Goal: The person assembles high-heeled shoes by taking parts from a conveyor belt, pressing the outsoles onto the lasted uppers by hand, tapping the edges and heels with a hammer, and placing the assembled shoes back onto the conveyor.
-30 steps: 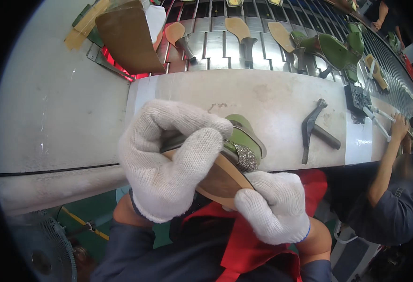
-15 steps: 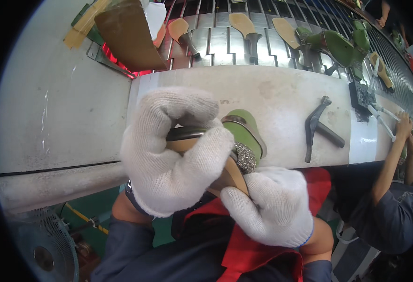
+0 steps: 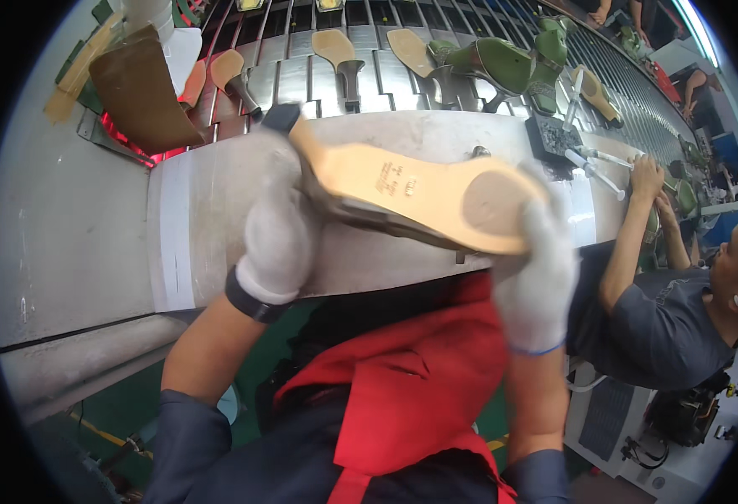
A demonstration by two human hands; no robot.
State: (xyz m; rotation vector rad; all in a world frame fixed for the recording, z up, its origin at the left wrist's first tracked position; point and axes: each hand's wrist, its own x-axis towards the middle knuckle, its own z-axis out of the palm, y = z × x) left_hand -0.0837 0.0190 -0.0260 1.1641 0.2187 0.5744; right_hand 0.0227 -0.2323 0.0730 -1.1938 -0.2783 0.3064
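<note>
Both my hands, in white knit gloves and slightly blurred, hold up a high-heeled shoe [image 3: 428, 197] with its tan sole turned toward me. My left hand [image 3: 281, 239] grips the heel end, and the dark heel tip points up to the left. Around the toe, at the right, my right hand [image 3: 545, 277] is closed. The shoe's upper is mostly hidden beneath the sole, with just a dark side edge showing. Behind it lies a hammer on the pale worktop [image 3: 352, 273]; only the end of its head [image 3: 480, 152] and a bit of handle peek out.
Beyond the worktop runs a slatted metal conveyor [image 3: 293, 80] carrying tan soles with heels [image 3: 335, 52] and green shoes [image 3: 503, 67]. A brown panel [image 3: 142, 92] stands at back left. Right, white applicators [image 3: 596, 168] lean by a dark block [image 3: 549, 139], near a co-worker's arms [image 3: 638, 210].
The shoe has been turned over so its sole faces me, and raised off to the right. My hands have moved apart to its two ends. The view has shifted to the right.
</note>
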